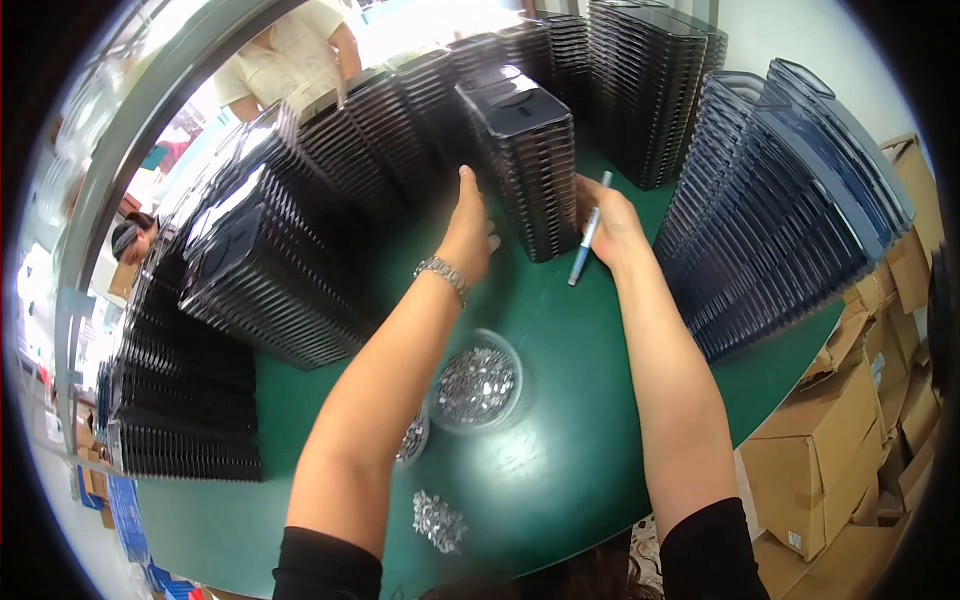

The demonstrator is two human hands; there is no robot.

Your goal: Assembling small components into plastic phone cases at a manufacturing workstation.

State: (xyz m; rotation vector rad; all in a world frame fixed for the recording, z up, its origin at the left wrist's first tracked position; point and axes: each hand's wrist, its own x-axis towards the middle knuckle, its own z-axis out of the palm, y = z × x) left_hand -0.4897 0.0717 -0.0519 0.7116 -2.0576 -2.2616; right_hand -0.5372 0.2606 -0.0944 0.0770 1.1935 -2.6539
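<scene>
To the left of the left grip (468, 238), tall stacks of black trays (265, 290) are ranged along the far edge of a green desk (560, 350). Nearer the body than this grip, a small clear bowl (427, 440), partly hidden by the forearm, is filled with small silvery pieces (475, 385), and more of them are heaped loose on the desk. A metal watch (443, 276) is worn just below the left grip, which is held loosely spread, thumb raised, just beside the middle stack (545, 185). Below it, a larger round bowl (518, 365) is seen, its bottom covered with the same silvery pieces.

The middle stack is stood on the desk between the two grips. It is made up of many thin, glossy black trays with evenly ridged edges, and light is reflected off the top one. Its right side is met by the fingers of the right grip (612, 225), in which a slim pale-blue pen (583, 250) is pinched. To the right of that grip, dark-blue trays (760, 210) are piled high. Farther right, brown cartons (815, 455) are heaped; one bears a small white label (795, 540), its print too small to be read.
</scene>
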